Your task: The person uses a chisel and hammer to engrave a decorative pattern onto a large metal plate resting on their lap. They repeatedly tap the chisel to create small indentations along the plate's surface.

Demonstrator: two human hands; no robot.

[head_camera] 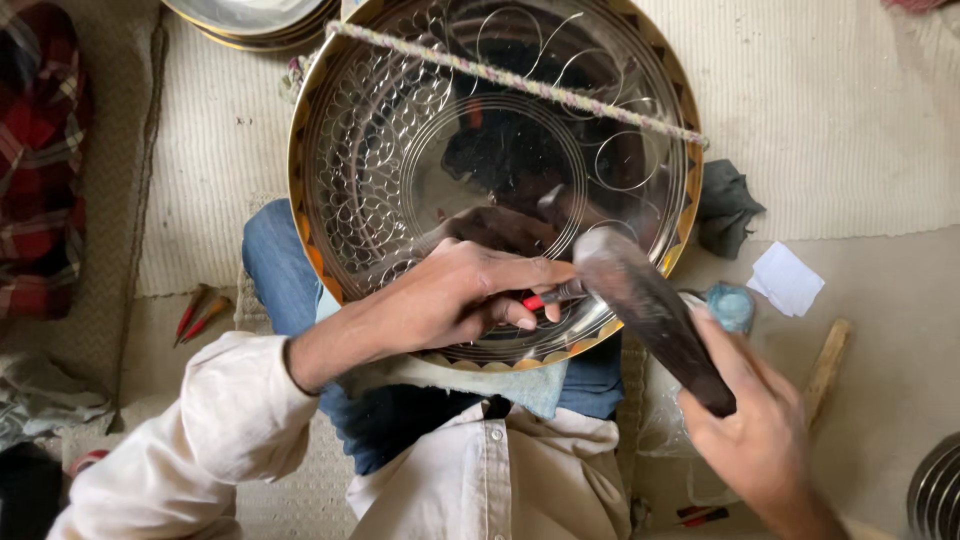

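A large round metal tray (400, 120) with engraved scroll patterns and a gold rim leans on my lap, a braided cord (520, 82) stretched across its face. My left hand (460, 295) rests on the tray's lower part, shut on a small chisel with a red handle (545, 297), its tip on the metal. My right hand (755, 420) grips the dark wooden handle of a mallet (640, 300), whose blurred head is right at the chisel's end.
Stacked metal plates (255, 22) lie at the top left. Red-handled pliers (200, 315) rest on the mat at left. A dark cloth (725, 205), white paper (785, 278), a small blue jar (732, 305) and a wooden stick (825, 365) lie at right.
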